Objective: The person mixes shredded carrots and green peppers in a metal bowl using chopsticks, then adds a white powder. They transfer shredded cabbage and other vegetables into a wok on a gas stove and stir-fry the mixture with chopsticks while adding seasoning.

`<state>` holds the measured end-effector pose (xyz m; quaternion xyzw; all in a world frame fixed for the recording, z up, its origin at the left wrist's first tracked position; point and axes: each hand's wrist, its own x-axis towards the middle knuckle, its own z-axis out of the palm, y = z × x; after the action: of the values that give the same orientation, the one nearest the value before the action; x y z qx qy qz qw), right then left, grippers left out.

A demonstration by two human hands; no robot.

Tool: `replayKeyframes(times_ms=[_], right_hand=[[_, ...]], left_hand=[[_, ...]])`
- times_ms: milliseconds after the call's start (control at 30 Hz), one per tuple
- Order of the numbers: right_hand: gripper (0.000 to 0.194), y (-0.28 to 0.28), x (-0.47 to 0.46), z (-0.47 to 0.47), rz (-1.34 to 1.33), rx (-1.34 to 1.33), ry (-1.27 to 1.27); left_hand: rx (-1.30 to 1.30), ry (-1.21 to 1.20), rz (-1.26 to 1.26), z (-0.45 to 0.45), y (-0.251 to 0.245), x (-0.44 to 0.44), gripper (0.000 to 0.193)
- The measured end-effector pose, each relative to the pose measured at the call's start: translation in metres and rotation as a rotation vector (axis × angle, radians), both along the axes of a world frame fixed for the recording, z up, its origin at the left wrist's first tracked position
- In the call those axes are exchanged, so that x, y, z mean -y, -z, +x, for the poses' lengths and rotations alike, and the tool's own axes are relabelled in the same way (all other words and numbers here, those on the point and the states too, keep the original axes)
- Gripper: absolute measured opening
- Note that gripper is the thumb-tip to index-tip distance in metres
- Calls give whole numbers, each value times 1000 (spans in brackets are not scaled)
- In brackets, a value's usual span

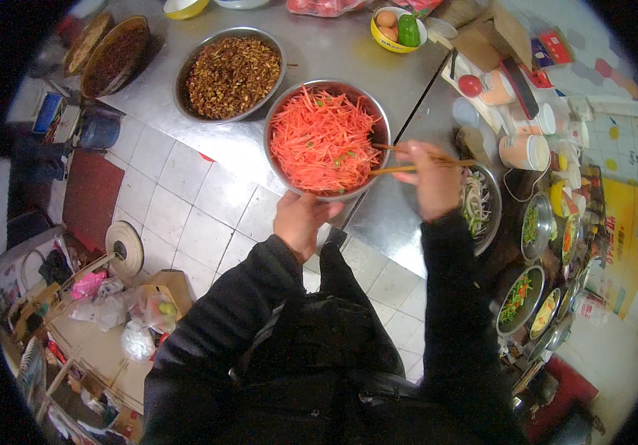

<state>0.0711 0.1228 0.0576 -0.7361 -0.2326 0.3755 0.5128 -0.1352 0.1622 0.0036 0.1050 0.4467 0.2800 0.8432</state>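
A steel bowl at the front edge of the metal table holds a heap of shredded carrot with a few green bits. My left hand grips the near rim of this bowl, its thumb along the outside. In my right hand, slightly blurred, is a pair of wooden chopsticks. They are spread apart, and their tips reach into the right side of the carrot. Just left of the carrot stands another steel bowl, full of brown chopped food.
At the back is a yellow bowl with eggs and a green pepper. Sliced onion fills a steel dish beside my right wrist. Paper cups and several plates of cut vegetables line the right side. Two baskets stand far left.
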Motion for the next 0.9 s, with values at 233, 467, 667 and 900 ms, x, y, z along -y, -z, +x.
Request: replayKeyframes(times_ms=[233, 467, 667, 900], right_hand=[[29, 30, -11, -19, 174, -279, 304], [31, -34, -25, -22, 267, 22, 77], [31, -63, -34, -22, 164, 116, -85], [31, 29, -10, -28, 98, -135, 124]], left_hand=[[-26, 5, 9, -2, 2, 4, 29], [-149, 220, 105, -29, 4, -20, 32], [-222, 148, 174, -44, 13, -35, 23], [-151, 80, 113, -17, 8, -6, 21]])
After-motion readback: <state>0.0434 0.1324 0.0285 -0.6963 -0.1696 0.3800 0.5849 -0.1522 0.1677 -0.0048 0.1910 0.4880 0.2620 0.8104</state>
